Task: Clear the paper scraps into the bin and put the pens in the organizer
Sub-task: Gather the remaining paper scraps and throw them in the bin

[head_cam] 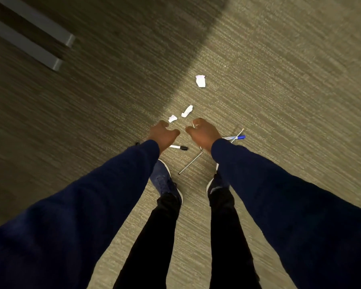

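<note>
Fingers of the left hand (162,133) are curled but loose, thumb apart from the others, and they hold nothing. Fingers of the right hand (204,133) are curled more tightly; a thin stick shows at the fingertips, at 11 o'clock of this hand, but I cannot tell if the hand holds it or if it only lies on the carpet (279,90) below.

Going from the left: two grey bars (50,36) lie in the dark corner, at 10 o'clock from the hands, well apart from all the rest. A marker (178,147) with black cap lies just at 5 o'clock of the left hand, partly under the wrist. A small scrap (172,118) is at 1 o'clock of the left hand, very near the fingertips. A second scrap (187,111) lies beside it, between the two hands and a little beyond them. A thin rod (190,163) lies slanted between the two shoes (165,180), at 6 o'clock from the hands. A third scrap (200,81) is at 12 o'clock of the right hand, apart from the others. A blue pen (237,137) lies at 3 o'clock of the right hand, crossed by another thin stick, and partly hidden by the sleeve (269,184).
</note>
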